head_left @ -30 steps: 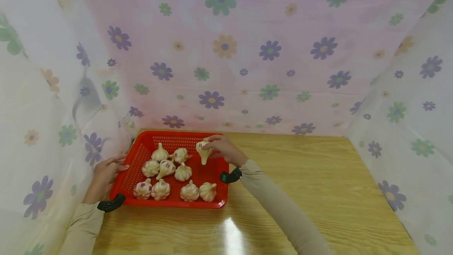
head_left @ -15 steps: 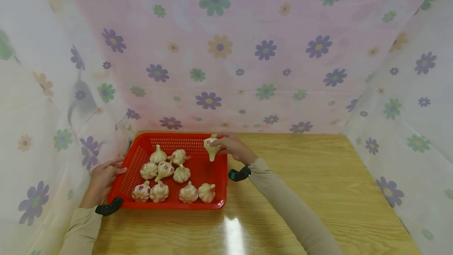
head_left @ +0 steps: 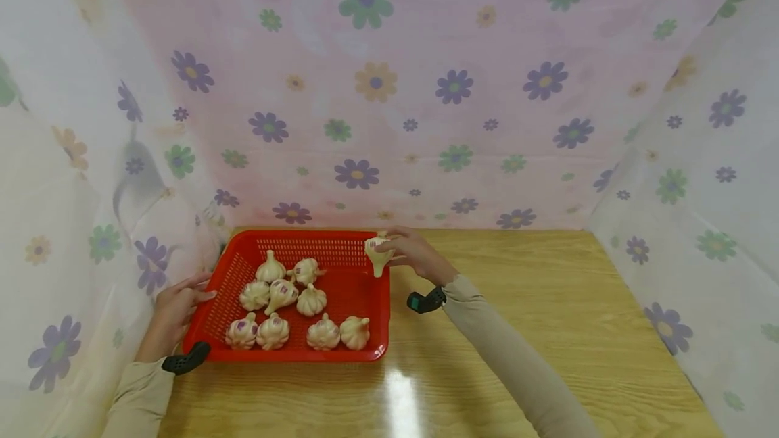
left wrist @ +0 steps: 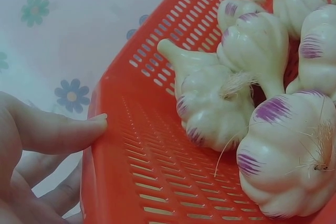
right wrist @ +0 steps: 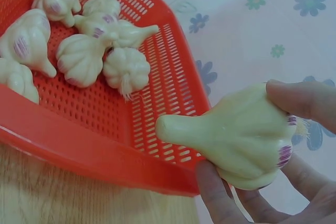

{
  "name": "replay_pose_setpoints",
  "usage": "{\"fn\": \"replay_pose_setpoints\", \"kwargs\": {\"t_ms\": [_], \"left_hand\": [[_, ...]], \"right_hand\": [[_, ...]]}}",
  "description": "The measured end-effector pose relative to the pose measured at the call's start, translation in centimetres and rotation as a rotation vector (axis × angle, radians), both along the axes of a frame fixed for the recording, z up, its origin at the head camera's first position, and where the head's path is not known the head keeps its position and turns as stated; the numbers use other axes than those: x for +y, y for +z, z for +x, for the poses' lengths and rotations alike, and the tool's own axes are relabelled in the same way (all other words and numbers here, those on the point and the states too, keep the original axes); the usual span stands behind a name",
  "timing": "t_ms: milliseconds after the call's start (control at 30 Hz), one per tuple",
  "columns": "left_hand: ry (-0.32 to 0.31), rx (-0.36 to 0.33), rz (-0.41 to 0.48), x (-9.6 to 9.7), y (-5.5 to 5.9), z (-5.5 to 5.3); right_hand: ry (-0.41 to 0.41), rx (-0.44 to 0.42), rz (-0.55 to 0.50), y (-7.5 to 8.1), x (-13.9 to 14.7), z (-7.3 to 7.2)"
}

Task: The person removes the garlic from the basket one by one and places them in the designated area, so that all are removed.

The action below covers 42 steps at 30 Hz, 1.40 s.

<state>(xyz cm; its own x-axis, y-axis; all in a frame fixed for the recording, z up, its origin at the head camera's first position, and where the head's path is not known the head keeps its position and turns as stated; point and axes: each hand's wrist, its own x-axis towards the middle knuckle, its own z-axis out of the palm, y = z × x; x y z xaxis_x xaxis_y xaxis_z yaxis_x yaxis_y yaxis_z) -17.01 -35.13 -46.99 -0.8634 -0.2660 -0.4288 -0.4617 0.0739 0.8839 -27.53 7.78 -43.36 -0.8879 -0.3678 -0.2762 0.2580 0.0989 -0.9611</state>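
Several white garlic bulbs (head_left: pixel 282 295) with purple streaks lie in the red plastic basket (head_left: pixel 359 295). My right hand (head_left: pixel 420 254) holds another garlic bulb (head_left: pixel 378 255) over the basket's right rim, stem down in the head view. In the right wrist view, thumb and fingers pinch this bulb (right wrist: pixel 244 137) around its root end, its stem reaching over the rim. At the basket's left side, my left hand (head_left: pixel 172 313) grips the rim. The left wrist view has the thumb (left wrist: pixel 58 132) on the rim and the other fingers outside the wall, partly hidden.
The basket stands on the left part of a wood-grain table (head_left: pixel 535 316). Flower-printed cloth (head_left: pixel 408 86) hangs behind the table and along both sides. A dark wrist camera (head_left: pixel 427 300) sits at the right cuff, another (head_left: pixel 186 359) at the left.
My right hand has carried the garlic bulb rightward, from inside the basket to its right rim. The left hand stays at the left rim. The head view has shifted slightly.
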Motion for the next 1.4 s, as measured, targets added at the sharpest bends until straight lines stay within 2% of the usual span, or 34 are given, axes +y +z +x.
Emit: {"fn": "replay_pose_setpoints", "kwargs": {"t_ms": [200,367,467,533,600,733,933,1200,1400], "left_hand": [[0.006,0.018,0.019,-0.2,-0.2,0.2],[0.000,0.048,0.043,-0.5,0.0,0.4],[0.002,0.050,0.053,-0.5,-0.1,0.4],[0.006,0.057,0.063,-0.6,-0.2,0.3],[0.009,0.065,0.072,-0.6,-0.3,0.2],[0.002,0.074,0.071,-0.6,-0.4,0.1],[0.004,0.063,0.042,-0.3,-0.2,0.0],[0.035,0.062,0.075,-0.3,-0.3,0.0],[0.022,0.072,0.092,-0.3,-0.4,0.1]], "right_hand": [[-0.005,-0.002,-0.011,-0.1,1.0,0.1],[-0.013,0.004,0.022,-0.1,1.8,0.3],[0.003,0.003,0.044,1.0,2.2,0.9],[0.017,0.000,0.046,1.1,2.5,0.9],[0.021,-0.011,0.048,0.9,2.8,0.8],[-0.010,-0.013,0.053,-0.6,3.1,-0.1],[-0.029,0.008,0.057,-1.0,3.3,0.0],[-0.036,0.016,0.088,-1.8,4.0,0.0],[-0.044,0.000,0.124,-2.7,4.7,-0.2]]}}
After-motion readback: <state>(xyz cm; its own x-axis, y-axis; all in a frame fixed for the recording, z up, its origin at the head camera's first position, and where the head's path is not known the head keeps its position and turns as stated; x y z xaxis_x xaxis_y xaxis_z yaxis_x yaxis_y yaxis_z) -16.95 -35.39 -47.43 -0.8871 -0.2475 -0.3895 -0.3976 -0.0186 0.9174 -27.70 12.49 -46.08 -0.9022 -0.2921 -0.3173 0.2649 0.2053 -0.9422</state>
